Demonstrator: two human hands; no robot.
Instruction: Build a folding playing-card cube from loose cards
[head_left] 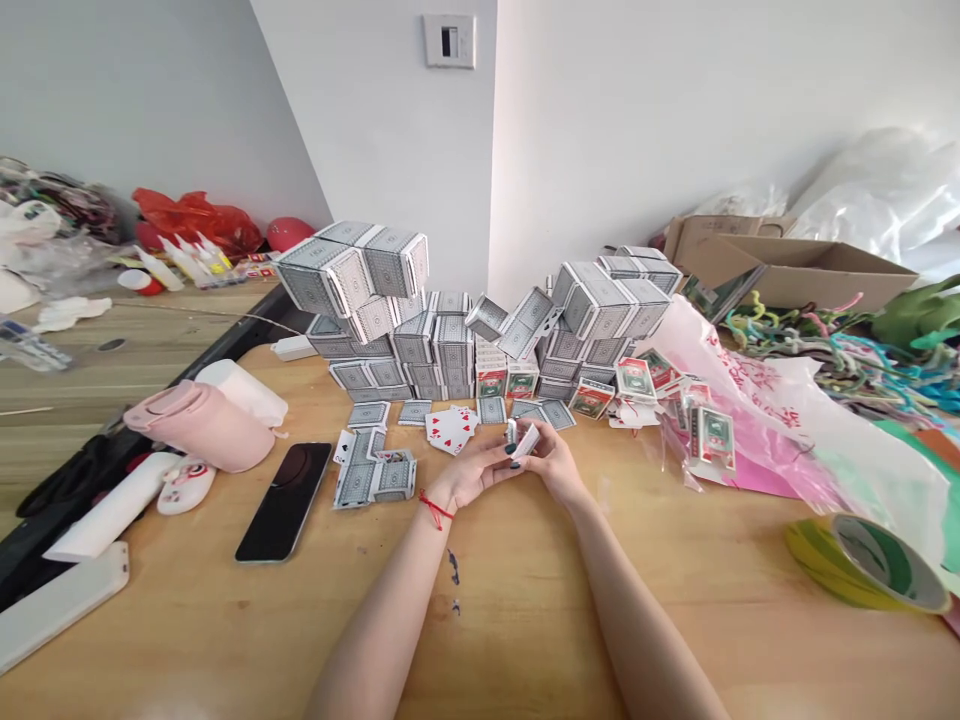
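Over the middle of the table, my left hand (474,474) and my right hand (556,466) meet with fingers closed around a playing card (526,441), which looks folded. Part of it hides behind my fingers. Just beyond lie loose heart cards (450,428), face up, and several grey-backed cards (553,412). To the left of my left hand rests a cluster of folded cards (360,478). Behind, blocks of folded cards stand stacked on the left (367,270) and on the right (604,300). Two open card pieces (529,322) lean between the stacks.
Red and green card boxes (634,380) and pink plastic wrap (739,400) lie at the right. A roll of tape (870,560) is at the front right. On the left are a phone (285,502), a pink bottle (202,425) and a mouse (186,485). A cardboard box (802,268) stands behind right.
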